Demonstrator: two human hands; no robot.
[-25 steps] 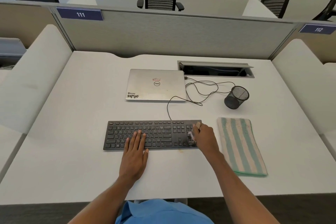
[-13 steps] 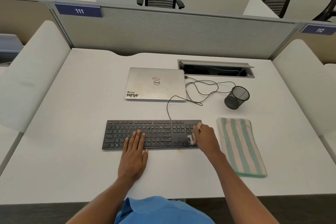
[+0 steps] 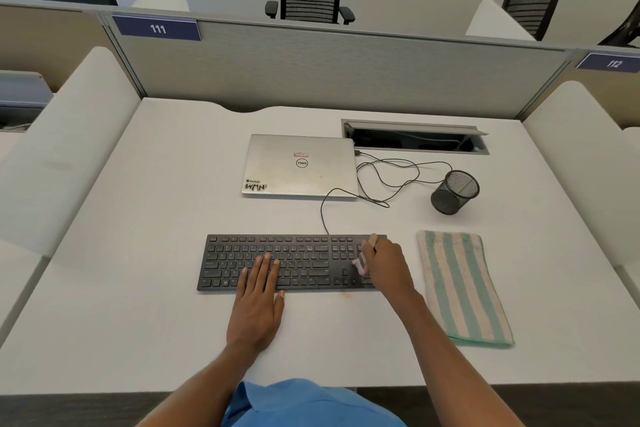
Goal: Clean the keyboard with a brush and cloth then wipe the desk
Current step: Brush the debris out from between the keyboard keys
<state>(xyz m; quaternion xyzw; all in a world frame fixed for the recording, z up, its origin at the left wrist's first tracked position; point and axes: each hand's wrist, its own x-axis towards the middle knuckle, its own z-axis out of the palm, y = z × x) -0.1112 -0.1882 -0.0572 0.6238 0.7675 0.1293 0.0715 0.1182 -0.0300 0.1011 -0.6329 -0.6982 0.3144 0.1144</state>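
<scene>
A black keyboard (image 3: 287,262) lies across the middle of the white desk (image 3: 138,253). My left hand (image 3: 258,302) rests flat on its lower middle keys, fingers spread, holding nothing. My right hand (image 3: 386,265) is closed around a small brush (image 3: 362,262) with a pale wooden handle, its bristles down on the keyboard's right end over the number pad. A folded green and cream striped cloth (image 3: 462,288) lies on the desk just right of the keyboard, untouched.
A closed silver laptop (image 3: 299,165) sits behind the keyboard, with loose black cables (image 3: 388,180) trailing to an open cable hatch (image 3: 415,137). A black mesh pen cup (image 3: 453,192) lies tipped at the right. Grey partitions wall the desk.
My right hand has shifted the brush slightly over the keyboard's right end. My left hand has stayed flat on the keys. The view has moved a little.
</scene>
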